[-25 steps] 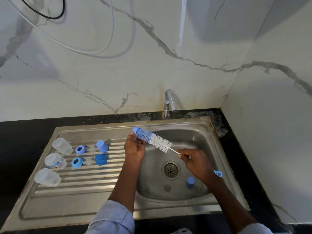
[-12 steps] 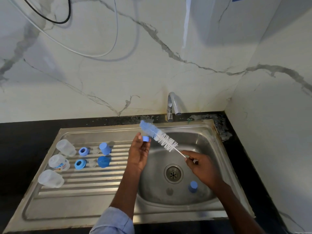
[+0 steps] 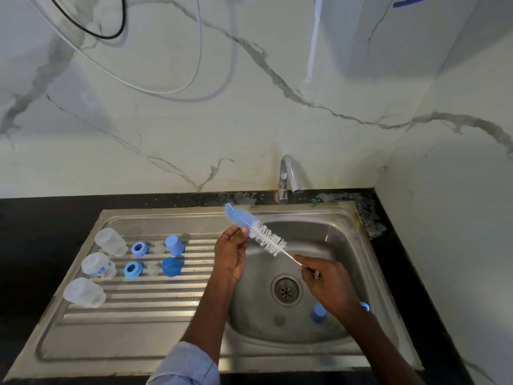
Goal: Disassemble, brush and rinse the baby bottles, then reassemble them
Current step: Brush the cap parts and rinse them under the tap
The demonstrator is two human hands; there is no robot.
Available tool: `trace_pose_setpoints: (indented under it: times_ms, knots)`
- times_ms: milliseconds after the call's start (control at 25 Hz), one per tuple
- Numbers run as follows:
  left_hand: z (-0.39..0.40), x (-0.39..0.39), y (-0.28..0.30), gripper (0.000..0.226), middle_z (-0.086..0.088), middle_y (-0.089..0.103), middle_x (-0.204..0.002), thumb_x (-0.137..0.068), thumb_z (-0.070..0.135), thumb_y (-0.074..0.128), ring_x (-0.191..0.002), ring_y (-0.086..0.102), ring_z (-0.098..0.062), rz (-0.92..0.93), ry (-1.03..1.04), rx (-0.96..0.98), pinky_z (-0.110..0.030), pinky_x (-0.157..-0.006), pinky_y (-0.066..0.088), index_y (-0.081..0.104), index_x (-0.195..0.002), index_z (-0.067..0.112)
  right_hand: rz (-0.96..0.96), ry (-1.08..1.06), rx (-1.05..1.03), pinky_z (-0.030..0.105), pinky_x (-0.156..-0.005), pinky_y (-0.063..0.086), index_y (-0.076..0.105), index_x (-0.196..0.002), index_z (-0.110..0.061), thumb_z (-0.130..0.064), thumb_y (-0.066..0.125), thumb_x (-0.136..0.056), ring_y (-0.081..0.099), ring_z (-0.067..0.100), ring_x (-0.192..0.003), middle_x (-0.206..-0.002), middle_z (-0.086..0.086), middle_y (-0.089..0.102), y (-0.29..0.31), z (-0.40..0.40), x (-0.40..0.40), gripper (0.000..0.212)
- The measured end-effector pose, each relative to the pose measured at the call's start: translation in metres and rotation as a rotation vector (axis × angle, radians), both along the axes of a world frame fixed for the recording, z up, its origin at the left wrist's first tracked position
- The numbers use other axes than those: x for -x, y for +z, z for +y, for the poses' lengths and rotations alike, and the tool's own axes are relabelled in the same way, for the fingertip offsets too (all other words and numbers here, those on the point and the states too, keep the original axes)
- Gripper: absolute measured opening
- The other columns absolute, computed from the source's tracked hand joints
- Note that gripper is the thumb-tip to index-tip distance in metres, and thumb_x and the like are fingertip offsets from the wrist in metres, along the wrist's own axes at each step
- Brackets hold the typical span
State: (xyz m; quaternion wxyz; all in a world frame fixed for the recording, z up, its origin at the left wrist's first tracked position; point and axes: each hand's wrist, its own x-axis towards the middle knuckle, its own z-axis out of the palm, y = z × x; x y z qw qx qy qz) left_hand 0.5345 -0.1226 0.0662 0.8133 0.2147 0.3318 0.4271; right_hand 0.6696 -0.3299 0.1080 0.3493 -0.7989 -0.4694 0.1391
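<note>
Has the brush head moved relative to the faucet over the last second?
Yes. The bottle brush head has risen toward the faucet; its blue tip now lies over the sink's back rim.

Even, soft daylight fills the scene. The marble wall (image 3: 194, 129) carries broad diffuse shadows at upper right; the steel sink (image 3: 327, 240) shows mild sheen without harsh glare. Wide-angle distortion bows the edges. Focus is sharp centrally, with the brush (image 3: 255, 232) slightly blurred.

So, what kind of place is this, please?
Probably a home kitchen sink corner: a stainless steel sink with ribbed drainboard, a chrome tap, a black countertop and white marble-patterned wall tiles.
</note>
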Motion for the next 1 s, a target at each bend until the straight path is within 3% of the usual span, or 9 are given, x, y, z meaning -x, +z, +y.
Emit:
trace_pose_setpoints:
  times_ms: [160,280,400,480,640,800,880,1000]
  knots:
    - [-0.002,-0.002,0.000,0.042,-0.018,0.074,-0.105,-0.078,-0.003,0.073,-0.093,0.072,-0.022,0.034,-0.010,-0.081,-0.030,-0.091,0.061,0.062,-0.118,-0.009,-0.002,-0.037,0.066,0.033,-0.071,0.055,0.066,-0.125,-0.055,-0.021,0.059,-0.095,0.062,0.009,-0.068,-0.068,-0.015,0.062,0.011,0.015,0.004,0.046]
    - [0.001,0.001,0.002,0.016,-0.013,0.077,-0.095,-0.086,0.000,0.069,-0.089,0.074,-0.019,0.057,-0.056,-0.154,-0.026,-0.081,0.061,0.066,-0.101,-0.002,0.078,-0.065,0.089,0.037,-0.081,0.056,0.063,-0.125,-0.057,-0.025,0.056,-0.096,0.068,0.013,-0.084,-0.082,-0.013,0.072,0.020,0.025,0.000,0.044]
    - [-0.001,0.009,0.000,0.008,-0.014,0.078,-0.096,-0.093,-0.001,0.064,-0.092,0.076,-0.020,0.162,-0.049,-0.197,-0.025,-0.083,0.061,0.072,-0.092,0.000,0.014,-0.053,0.190,0.034,-0.076,0.056,0.058,-0.128,-0.060,-0.030,0.052,-0.097,0.066,0.009,-0.078,-0.075,-0.016,0.066,0.022,0.012,0.002,0.043]
    - [-0.005,0.013,0.000,0.011,-0.015,0.078,-0.096,-0.091,0.001,0.067,-0.091,0.076,-0.020,0.211,-0.070,-0.233,-0.024,-0.082,0.060,0.076,-0.086,0.004,-0.013,-0.045,0.230,0.033,-0.075,0.055,0.060,-0.127,-0.054,-0.031,0.050,-0.097,0.065,0.012,-0.078,-0.075,-0.014,0.066,0.023,0.013,0.003,0.039]
    - [-0.008,0.010,0.003,0.010,-0.007,0.074,-0.085,-0.094,0.002,0.066,-0.075,0.064,-0.014,0.280,-0.101,-0.200,-0.024,-0.069,0.056,0.075,-0.093,0.005,0.009,-0.091,0.254,0.038,-0.078,0.055,0.071,-0.117,-0.027,-0.023,0.050,-0.097,0.066,0.020,-0.080,-0.081,-0.004,0.070,0.026,0.031,-0.007,0.029]
    - [-0.002,0.013,0.007,0.006,-0.003,0.070,-0.079,-0.087,0.016,0.071,-0.068,0.057,-0.013,0.203,-0.159,-0.032,-0.025,-0.060,0.049,0.072,-0.092,0.013,0.359,-0.060,0.074,0.027,-0.060,0.042,0.079,-0.110,-0.036,-0.010,0.057,-0.098,0.051,0.003,-0.055,-0.057,-0.013,0.058,0.017,0.018,0.003,0.036]
    - [-0.006,0.009,0.008,0.006,-0.003,0.073,-0.083,-0.087,0.020,0.073,-0.069,0.058,-0.013,0.247,-0.206,-0.051,-0.028,-0.063,0.043,0.075,-0.090,0.017,0.583,-0.154,0.001,0.018,-0.052,0.035,0.081,-0.108,-0.024,-0.001,0.056,-0.097,0.040,0.002,-0.048,-0.051,-0.013,0.048,0.015,0.024,0.005,0.036]
    - [-0.009,-0.001,0.005,0.010,-0.007,0.076,-0.090,-0.087,0.019,0.079,-0.074,0.060,-0.017,0.358,-0.076,-0.197,-0.032,-0.069,0.046,0.081,-0.095,0.014,0.972,-0.237,0.047,0.015,-0.036,0.021,0.079,-0.110,-0.011,0.000,0.055,-0.098,0.029,0.003,-0.037,-0.052,-0.006,0.040,0.017,0.029,0.014,0.029]
